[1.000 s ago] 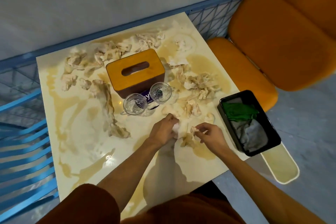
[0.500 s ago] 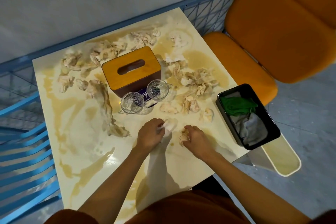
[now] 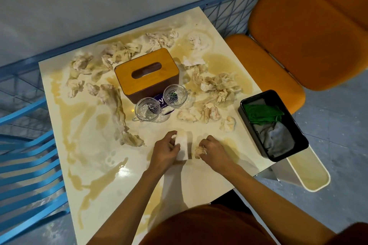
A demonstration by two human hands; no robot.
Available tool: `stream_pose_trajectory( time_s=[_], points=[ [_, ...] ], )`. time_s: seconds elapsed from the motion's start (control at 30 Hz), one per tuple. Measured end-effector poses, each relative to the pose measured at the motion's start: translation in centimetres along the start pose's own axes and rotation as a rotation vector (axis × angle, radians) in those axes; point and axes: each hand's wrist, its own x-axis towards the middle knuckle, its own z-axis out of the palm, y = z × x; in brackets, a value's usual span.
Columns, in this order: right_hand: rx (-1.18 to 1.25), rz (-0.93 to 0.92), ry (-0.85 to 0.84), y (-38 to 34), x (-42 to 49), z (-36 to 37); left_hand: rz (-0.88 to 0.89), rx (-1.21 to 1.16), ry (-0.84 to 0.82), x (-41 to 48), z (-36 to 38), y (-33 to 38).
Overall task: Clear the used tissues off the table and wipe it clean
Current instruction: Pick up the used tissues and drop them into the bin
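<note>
2 hands work side by side near the table's front edge. The left hand (image 3: 166, 153) has its fingers curled round a white, unstained-looking tissue (image 3: 182, 146) that rests on the wet top. The right hand (image 3: 216, 152) is closed on a small stained wad (image 3: 199, 151), just beside that white tissue.

By my reading, the clearing step is in hand and barely begun, since most used tissues are not yet gathered. 1 cluster (image 3: 217, 89) sits right of the tissue box (image 3: 147, 74), a long soggy strip (image 3: 116, 109) runs down its left, and more wads (image 3: 119, 51) line the far edge. Brown liquid pools across the table (image 3: 89, 145).

The next move likely calls for carrying the wad off the right edge to the white bin (image 3: 307, 173) standing low beside the table, past the black tray (image 3: 249, 129) that holds a green and a grey cloth. Sodden paper will probably tear and drip, so a full gather suits better than a pinch at 1 corner.

The near strip of the table gives the forearms open room. 2 glass cups (image 3: 147, 109) stand against the front of the box, just behind the hands, and a forward sweep could knock them. The tray sits at the right edge; I cannot tell whether it overhangs. An orange chair (image 3: 298, 36) crowds the far right, and a blue chair (image 3: 25, 165) the left.
</note>
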Motion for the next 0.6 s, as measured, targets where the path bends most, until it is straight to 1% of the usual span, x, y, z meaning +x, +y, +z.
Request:
stream_pose_trajectory(
  time_s=[0.17,0.37,0.6],
  points=[
    [0.142,0.023,0.046,-0.2,-0.2,-0.5,0.012,-0.004,0.021,0.0,0.0,0.0],
    [0.303,0.122,0.051,-0.2,-0.7,-1.8,-0.019,-0.028,0.031,-0.2,0.5,1.1],
    [0.501,0.219,0.081,1.5,-1.8,-4.0,-0.063,-0.117,0.025,-0.1,2.3,3.1]
  ],
)
